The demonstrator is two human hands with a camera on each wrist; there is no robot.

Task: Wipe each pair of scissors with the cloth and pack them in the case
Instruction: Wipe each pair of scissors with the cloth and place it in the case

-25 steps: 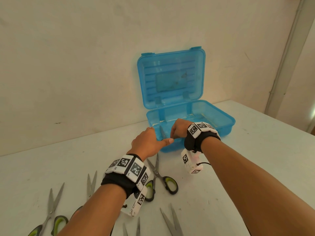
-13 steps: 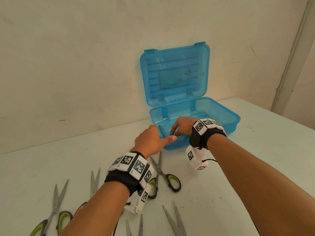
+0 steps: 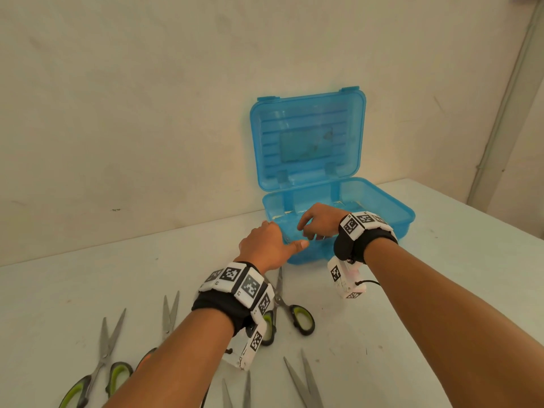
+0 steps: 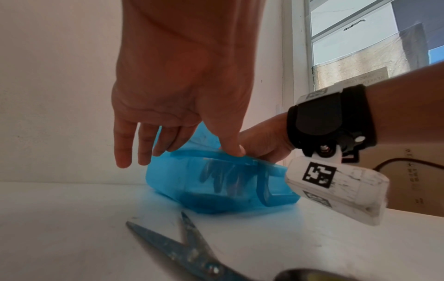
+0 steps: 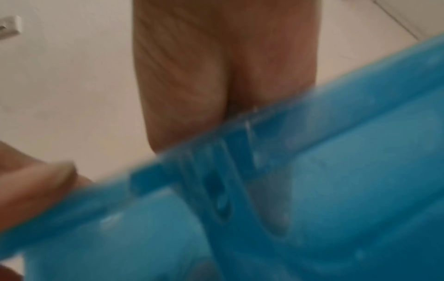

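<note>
Since the earlier frame your right hand has sunk lower into the blue case, fingers curled, perhaps releasing scissors; I cannot tell. Your left hand hangs relaxed, its thumb on the rim to steady it. Other scissors wait on the table.

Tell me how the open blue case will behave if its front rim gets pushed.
The blue plastic case looks thin-walled and nearly empty, so probably light and apt to slide on the smooth white table. Its upright lid may make it tip backward. The translucent walls likely flex slightly.
</note>
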